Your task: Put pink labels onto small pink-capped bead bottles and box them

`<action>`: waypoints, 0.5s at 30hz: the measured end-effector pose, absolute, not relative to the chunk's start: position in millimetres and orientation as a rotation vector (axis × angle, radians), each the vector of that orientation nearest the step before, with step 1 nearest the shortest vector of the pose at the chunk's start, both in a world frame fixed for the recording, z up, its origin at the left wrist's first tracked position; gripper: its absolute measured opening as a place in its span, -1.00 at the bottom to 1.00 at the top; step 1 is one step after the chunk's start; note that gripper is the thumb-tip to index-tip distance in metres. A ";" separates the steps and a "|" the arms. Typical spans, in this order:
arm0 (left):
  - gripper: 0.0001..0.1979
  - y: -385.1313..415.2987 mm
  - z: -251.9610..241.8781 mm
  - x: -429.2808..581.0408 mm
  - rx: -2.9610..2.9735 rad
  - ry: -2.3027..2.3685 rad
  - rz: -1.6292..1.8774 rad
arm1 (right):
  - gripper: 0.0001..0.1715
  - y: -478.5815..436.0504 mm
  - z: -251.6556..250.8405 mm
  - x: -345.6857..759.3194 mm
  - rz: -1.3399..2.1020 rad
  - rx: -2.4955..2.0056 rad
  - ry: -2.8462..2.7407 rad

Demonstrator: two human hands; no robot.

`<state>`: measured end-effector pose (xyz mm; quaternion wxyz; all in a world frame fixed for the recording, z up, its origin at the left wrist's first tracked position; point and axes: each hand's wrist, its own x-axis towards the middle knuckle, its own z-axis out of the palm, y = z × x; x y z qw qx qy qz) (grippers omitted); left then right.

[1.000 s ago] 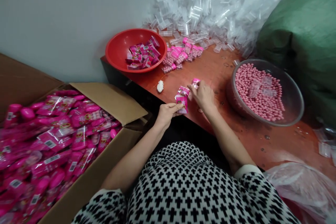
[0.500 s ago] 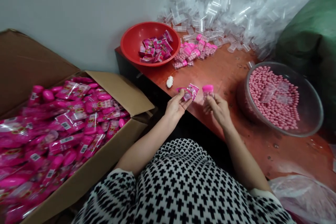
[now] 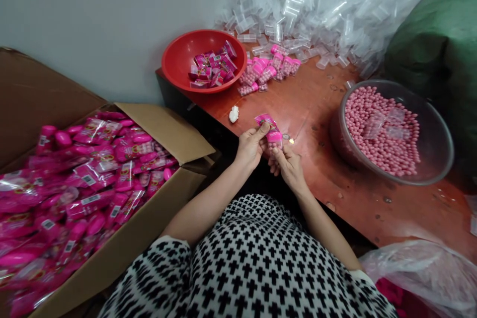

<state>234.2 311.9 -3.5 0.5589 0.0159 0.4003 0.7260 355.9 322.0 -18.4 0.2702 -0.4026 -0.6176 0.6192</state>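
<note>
My left hand (image 3: 250,149) is closed on a small pink printed packet (image 3: 263,119), pinched between thumb and fingers. Right beside it, my right hand (image 3: 287,166) grips a small clear jar with a bright pink cap (image 3: 275,137). The cap end points away from me and meets the packet; whether it is inside the packet I cannot tell. Fingers hide most of the jar's body. Both hands are over the table's near edge. A white crumpled lump (image 3: 233,114) lies on the table just beyond my left hand.
A red bowl (image 3: 167,72) holds pink packets. Several filled, pink-capped jars (image 3: 266,74) lie beside it, before a heap of clear empty tubes (image 3: 294,10). At right stands a basin (image 3: 445,159) of pink beads. An open carton (image 3: 186,189) of packed pink pouches stands at left.
My right hand has moved left with the jar, bringing its pink cap against the packet in my left hand. The view has shifted slightly.
</note>
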 end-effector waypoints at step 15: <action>-0.69 308.0 -2.9 222.2 0.449 1.058 1.386 | -0.63 323.9 -29.1 355.8 1.845 -0.985 -1.468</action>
